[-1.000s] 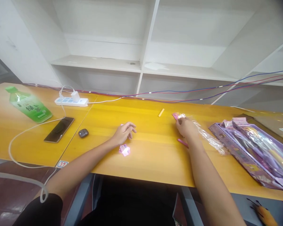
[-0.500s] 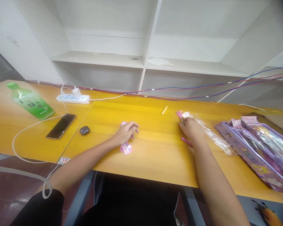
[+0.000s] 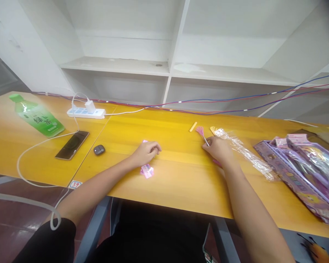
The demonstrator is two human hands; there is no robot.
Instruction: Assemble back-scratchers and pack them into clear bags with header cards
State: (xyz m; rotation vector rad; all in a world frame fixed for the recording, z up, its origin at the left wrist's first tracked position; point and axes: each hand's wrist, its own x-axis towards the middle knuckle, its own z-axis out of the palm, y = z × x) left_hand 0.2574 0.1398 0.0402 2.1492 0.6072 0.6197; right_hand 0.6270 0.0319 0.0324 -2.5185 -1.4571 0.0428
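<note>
My right hand [image 3: 218,149] rests on the yellow table [image 3: 181,175] and pinches the thin stem of a small pink fan-shaped toy [image 3: 200,130], whose head points up and left. Just right of it lies a long clear plastic sleeve [image 3: 244,153] with a yellow piece [image 3: 213,129] at its near end. My left hand [image 3: 146,152] lies on the table with fingers curled loosely, a small pink item partly under it. A pink transparent piece [image 3: 147,171] sits beside its wrist. A pink stick shows partly under my right wrist.
A short yellow stick [image 3: 193,126] lies beyond the toy. Purple toy packages [image 3: 304,168] are stacked at the right. On the left are a green bottle [image 3: 35,116] lying down, a phone [image 3: 72,145], a dark earbud case [image 3: 99,149] and a white power strip [image 3: 85,113] with cables.
My right hand has drawn the pink toy out to the left of the clear sleeve, leaving the yellow piece at the sleeve's end. My left hand has stayed in place.
</note>
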